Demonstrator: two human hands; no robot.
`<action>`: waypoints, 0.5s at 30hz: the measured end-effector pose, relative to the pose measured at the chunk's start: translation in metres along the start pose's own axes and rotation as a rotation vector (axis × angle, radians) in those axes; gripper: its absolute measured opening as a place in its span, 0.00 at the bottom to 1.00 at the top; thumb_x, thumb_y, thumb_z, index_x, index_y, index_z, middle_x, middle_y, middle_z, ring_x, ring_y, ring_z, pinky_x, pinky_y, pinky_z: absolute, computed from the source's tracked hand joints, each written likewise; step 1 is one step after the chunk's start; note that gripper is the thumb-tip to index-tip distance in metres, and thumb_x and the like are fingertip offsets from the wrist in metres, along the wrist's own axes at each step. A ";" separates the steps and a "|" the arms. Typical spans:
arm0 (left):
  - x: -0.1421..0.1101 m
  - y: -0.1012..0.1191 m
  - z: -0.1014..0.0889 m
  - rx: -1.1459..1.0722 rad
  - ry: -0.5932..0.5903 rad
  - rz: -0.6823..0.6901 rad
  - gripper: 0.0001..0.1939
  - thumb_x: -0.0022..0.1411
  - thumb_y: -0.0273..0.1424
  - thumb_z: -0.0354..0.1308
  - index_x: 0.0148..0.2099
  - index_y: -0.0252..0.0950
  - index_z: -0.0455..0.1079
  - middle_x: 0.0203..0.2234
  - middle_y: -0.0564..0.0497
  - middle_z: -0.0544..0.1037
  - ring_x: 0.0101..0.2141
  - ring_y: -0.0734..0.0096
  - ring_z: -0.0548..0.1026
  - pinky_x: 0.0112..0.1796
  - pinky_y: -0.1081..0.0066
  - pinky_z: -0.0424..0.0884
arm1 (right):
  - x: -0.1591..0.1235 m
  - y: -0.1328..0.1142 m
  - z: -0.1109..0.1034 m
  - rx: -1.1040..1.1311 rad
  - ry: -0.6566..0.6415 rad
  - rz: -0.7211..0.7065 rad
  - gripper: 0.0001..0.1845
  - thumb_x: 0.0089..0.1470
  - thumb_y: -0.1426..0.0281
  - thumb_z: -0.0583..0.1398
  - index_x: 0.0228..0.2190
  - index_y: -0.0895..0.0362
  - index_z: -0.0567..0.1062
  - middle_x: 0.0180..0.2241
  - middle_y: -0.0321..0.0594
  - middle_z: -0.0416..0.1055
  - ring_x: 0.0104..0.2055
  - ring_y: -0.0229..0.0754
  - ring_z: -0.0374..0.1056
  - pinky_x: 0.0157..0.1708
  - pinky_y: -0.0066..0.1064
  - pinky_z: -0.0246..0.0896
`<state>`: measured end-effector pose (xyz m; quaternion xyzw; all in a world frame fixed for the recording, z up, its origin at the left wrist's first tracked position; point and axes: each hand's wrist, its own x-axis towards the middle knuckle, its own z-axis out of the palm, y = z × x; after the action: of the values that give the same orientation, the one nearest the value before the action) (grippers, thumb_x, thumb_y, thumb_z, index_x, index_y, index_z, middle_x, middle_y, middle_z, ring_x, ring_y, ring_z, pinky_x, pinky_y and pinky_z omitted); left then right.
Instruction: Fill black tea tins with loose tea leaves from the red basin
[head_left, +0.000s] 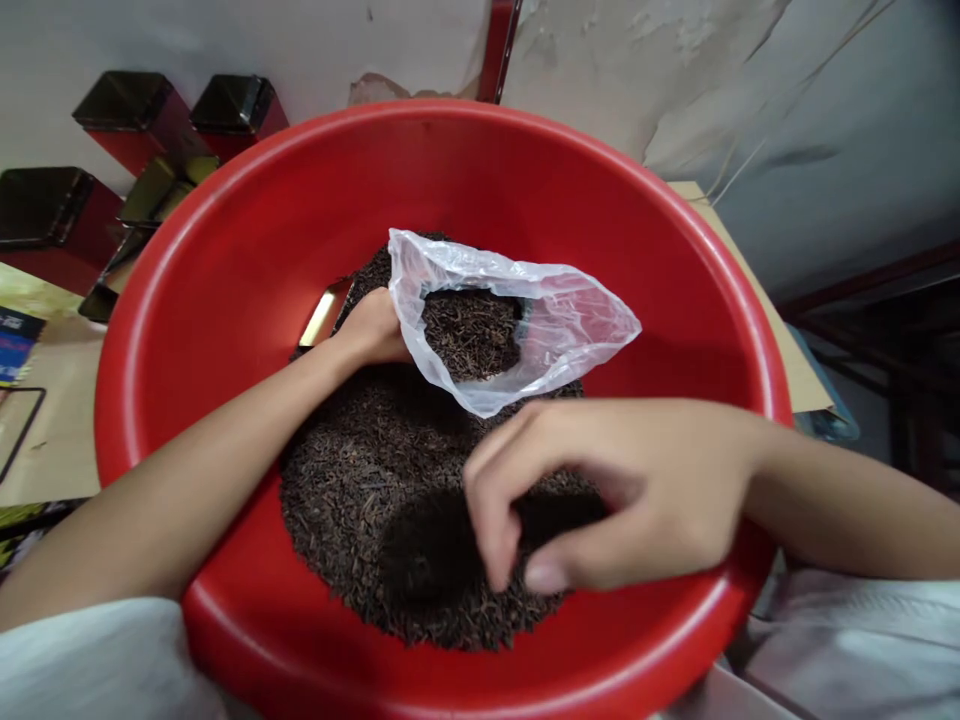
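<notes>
A clear plastic bag [577,310] stands with its mouth wide, partly filled with dark loose tea leaves [472,335]. My left hand [377,328] grips it from the left side; the fingers are hidden behind the plastic. Whether a tin lies under the bag there, I cannot tell. My right hand [622,490] hovers over the heap of tea leaves [352,500], its fingers curled downward and thumb apart from them, with nothing visible between. The heap lies in a large red basin [570,170]. Behind my left wrist, a shiny gold metal piece [324,315] rests against the heap.
Several red tins with dark lids, one being a tin [56,225], stand left of the basin. An open gold-lined box [154,190] is among them. A cardboard sheet [810,380] lies to the right. A peeling wall [600,80] rises behind.
</notes>
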<state>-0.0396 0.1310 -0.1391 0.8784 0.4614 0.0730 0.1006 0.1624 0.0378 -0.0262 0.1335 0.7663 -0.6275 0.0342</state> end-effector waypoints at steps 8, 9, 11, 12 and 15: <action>0.004 -0.002 0.004 0.121 -0.045 -0.047 0.07 0.55 0.28 0.48 0.31 0.33 0.66 0.37 0.41 0.78 0.43 0.53 0.74 0.47 0.57 0.69 | 0.052 0.117 0.043 -0.273 0.371 0.484 0.69 0.31 0.44 0.67 0.64 0.65 0.46 0.65 0.63 0.39 0.68 0.63 0.34 0.65 0.53 0.36; 0.004 -0.002 0.005 0.115 -0.043 -0.041 0.07 0.55 0.29 0.49 0.31 0.33 0.66 0.37 0.41 0.77 0.43 0.52 0.74 0.46 0.56 0.69 | 0.053 0.123 0.047 -0.259 0.380 0.505 0.70 0.30 0.43 0.67 0.64 0.66 0.46 0.65 0.64 0.39 0.68 0.64 0.33 0.65 0.54 0.35; 0.004 -0.001 0.004 0.114 -0.062 -0.027 0.07 0.54 0.32 0.54 0.31 0.32 0.66 0.37 0.39 0.77 0.43 0.50 0.74 0.47 0.55 0.69 | 0.053 0.122 0.053 -0.250 0.428 0.529 0.69 0.30 0.43 0.66 0.63 0.68 0.47 0.65 0.65 0.41 0.68 0.64 0.36 0.65 0.53 0.36; 0.003 0.000 0.003 0.121 -0.082 -0.025 0.09 0.53 0.33 0.56 0.32 0.31 0.67 0.38 0.38 0.77 0.43 0.49 0.74 0.47 0.55 0.68 | 0.052 0.118 0.056 -0.244 0.460 0.544 0.67 0.31 0.44 0.66 0.62 0.68 0.50 0.64 0.66 0.44 0.67 0.64 0.40 0.65 0.52 0.38; 0.003 0.004 -0.002 0.151 -0.139 -0.047 0.13 0.53 0.35 0.58 0.35 0.28 0.68 0.38 0.36 0.77 0.42 0.50 0.75 0.47 0.56 0.69 | 0.050 0.104 0.059 -0.157 0.535 0.624 0.52 0.36 0.53 0.67 0.57 0.68 0.60 0.56 0.64 0.61 0.60 0.60 0.57 0.60 0.47 0.53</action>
<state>-0.0350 0.1312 -0.1364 0.8753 0.4781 -0.0256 0.0675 0.1332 0.0073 -0.1489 0.5146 0.7165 -0.4698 0.0326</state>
